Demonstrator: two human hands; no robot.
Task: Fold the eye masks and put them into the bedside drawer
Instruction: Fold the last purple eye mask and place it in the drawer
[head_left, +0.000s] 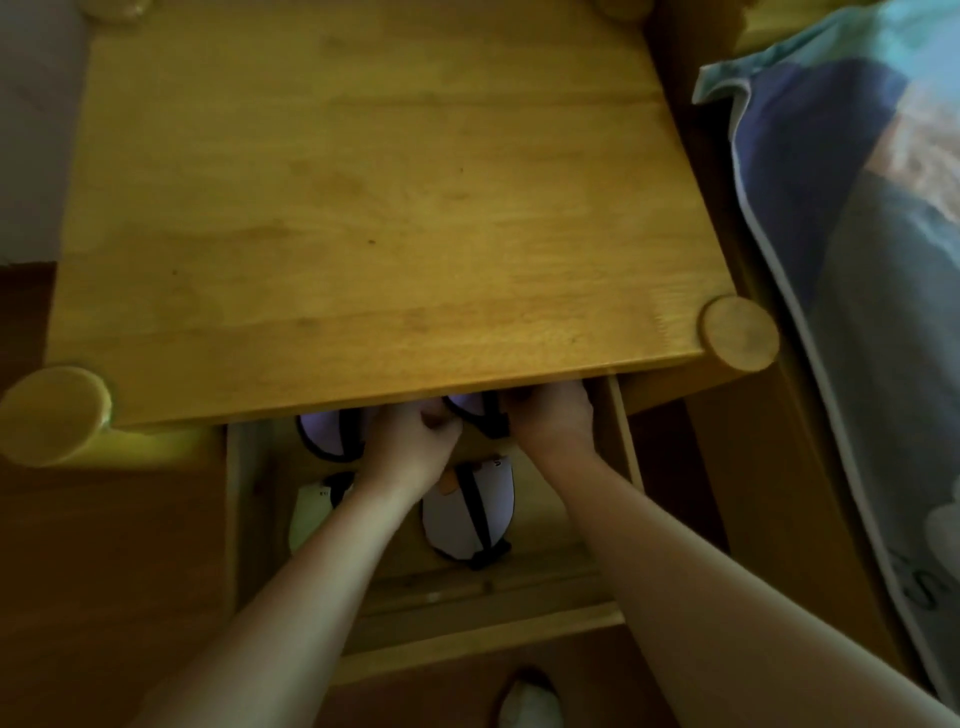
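The bedside drawer (483, 631) stands pulled out under the wooden nightstand top (363, 208). Inside it lie several folded eye masks: a white one with a black strap (457, 514) in the middle, a pale green one (311, 512) at the left, a lilac one with black trim (324, 434) at the back left. Both my hands reach into the back of the drawer. My left hand (415, 441) and my right hand (553, 421) are closed on another lilac, black-edged mask (475, 410), which lies partly hidden under the tabletop.
A bed with a blue patterned cover (857, 260) runs along the right side. Round wooden posts (740, 332) mark the nightstand's front corners. A foot in a light slipper (530, 701) shows on the brown floor below the drawer front.
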